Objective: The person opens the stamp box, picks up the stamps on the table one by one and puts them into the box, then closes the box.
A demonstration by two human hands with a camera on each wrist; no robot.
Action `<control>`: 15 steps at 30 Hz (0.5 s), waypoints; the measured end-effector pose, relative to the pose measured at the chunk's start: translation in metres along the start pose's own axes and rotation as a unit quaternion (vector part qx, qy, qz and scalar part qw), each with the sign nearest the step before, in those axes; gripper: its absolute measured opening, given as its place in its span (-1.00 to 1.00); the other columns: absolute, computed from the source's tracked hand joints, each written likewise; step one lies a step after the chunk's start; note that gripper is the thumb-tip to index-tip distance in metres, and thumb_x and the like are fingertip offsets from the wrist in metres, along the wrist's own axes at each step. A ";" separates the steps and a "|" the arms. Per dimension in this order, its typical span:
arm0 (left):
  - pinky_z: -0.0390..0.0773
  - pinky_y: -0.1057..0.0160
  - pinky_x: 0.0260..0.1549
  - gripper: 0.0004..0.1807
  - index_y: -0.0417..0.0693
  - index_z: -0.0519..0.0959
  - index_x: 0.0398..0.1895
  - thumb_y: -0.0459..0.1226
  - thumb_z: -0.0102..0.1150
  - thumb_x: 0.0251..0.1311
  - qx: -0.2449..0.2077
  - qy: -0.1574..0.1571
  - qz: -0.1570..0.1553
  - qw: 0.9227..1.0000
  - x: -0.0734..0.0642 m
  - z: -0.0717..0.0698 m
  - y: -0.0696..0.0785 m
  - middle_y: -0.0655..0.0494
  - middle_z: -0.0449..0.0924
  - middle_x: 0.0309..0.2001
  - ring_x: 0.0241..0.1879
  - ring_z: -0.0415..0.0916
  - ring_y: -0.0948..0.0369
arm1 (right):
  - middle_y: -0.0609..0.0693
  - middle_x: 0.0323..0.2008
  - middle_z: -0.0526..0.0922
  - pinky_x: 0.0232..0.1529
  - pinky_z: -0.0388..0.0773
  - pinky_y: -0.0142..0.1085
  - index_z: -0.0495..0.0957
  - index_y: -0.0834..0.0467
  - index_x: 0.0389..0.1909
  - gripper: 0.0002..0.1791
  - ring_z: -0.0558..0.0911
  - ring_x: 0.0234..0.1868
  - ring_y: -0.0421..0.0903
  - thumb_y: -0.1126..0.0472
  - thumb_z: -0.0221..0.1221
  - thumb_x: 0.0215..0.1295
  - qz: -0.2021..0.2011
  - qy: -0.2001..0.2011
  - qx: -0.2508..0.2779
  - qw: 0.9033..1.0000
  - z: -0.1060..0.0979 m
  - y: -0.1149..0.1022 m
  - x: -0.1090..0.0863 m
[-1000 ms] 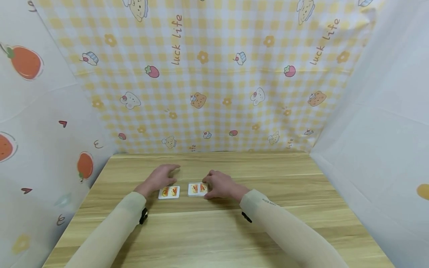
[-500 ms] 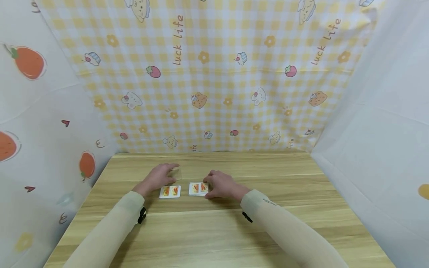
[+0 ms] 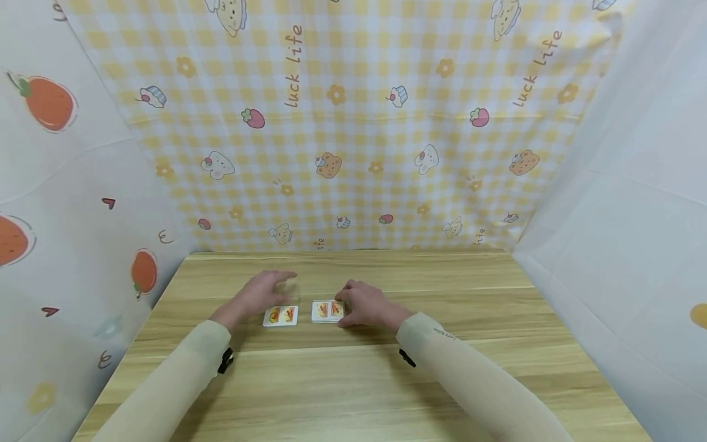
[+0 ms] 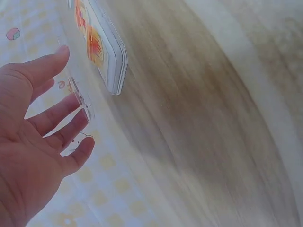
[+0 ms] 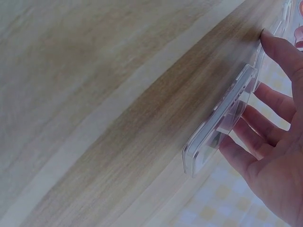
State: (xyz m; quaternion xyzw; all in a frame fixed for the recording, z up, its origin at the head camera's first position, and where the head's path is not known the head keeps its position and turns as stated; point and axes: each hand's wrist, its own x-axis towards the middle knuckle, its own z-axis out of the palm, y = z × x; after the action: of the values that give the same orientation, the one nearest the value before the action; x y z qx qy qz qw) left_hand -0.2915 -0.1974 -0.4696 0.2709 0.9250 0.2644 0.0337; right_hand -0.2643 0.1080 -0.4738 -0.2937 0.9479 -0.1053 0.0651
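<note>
My left hand (image 3: 259,293) holds a thin, clear plastic cover (image 4: 83,100) between thumb and fingertips, just behind the left stack of cards (image 3: 280,316). The stack lies flat and shows two orange food pictures on white; my thumb overlaps its back edge in the head view. To its right, a clear case of cards (image 3: 324,311) lies on the table with similar pictures. My right hand (image 3: 366,304) grips this case at its right end, thumb at the front and fingers at the back. In the right wrist view, a transparent case (image 5: 213,125) shows close to my fingers.
Both things lie on a wood-grain table (image 3: 353,393), left of its middle. A yellow checked cloth (image 3: 353,153) with cartoon prints hangs along the back edge. White sheets hang at the left (image 3: 66,184) and right (image 3: 624,215).
My left hand has shifted slightly with the clear cover, its thumb now over the left stack's back edge and its wrist further left. My right hand has stayed on the case.
</note>
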 end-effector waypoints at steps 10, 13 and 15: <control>0.48 -0.17 0.11 -0.29 -0.14 0.41 0.41 -0.28 0.44 0.17 0.014 -0.013 0.019 1.000 -0.015 0.004 0.009 -0.13 0.53 0.25 0.13 0.52 -0.07 | -0.10 0.13 0.51 0.02 0.54 -0.18 0.57 -0.03 0.27 -0.29 0.50 0.05 -0.15 -0.24 0.42 0.13 0.001 0.005 0.001 1.000 -0.001 -0.001 -0.002; 0.53 -0.11 0.06 -0.28 -0.11 0.40 0.43 -0.28 0.43 0.18 0.000 -0.023 0.008 1.000 -0.020 0.007 0.010 -0.11 0.55 0.22 0.02 0.57 0.02 | -0.10 0.13 0.51 0.02 0.54 -0.17 0.58 -0.02 0.26 -0.29 0.50 0.05 -0.14 -0.23 0.43 0.12 0.002 0.007 0.004 1.000 -0.001 -0.001 -0.002; 0.55 -0.10 0.04 -0.27 -0.10 0.39 0.43 -0.27 0.44 0.18 -0.007 -0.027 0.005 1.000 -0.024 0.007 0.011 -0.11 0.55 0.21 0.03 0.58 0.02 | -0.09 0.13 0.51 0.02 0.54 -0.16 0.58 -0.03 0.26 -0.29 0.50 0.06 -0.14 -0.24 0.43 0.12 0.002 0.008 0.003 1.000 0.000 -0.001 -0.002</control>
State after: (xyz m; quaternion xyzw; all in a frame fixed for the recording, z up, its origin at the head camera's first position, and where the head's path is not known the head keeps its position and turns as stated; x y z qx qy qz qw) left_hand -0.2638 -0.1986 -0.4723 0.2828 0.9203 0.2637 0.0595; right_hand -0.2620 0.1087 -0.4733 -0.2904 0.9487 -0.1103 0.0582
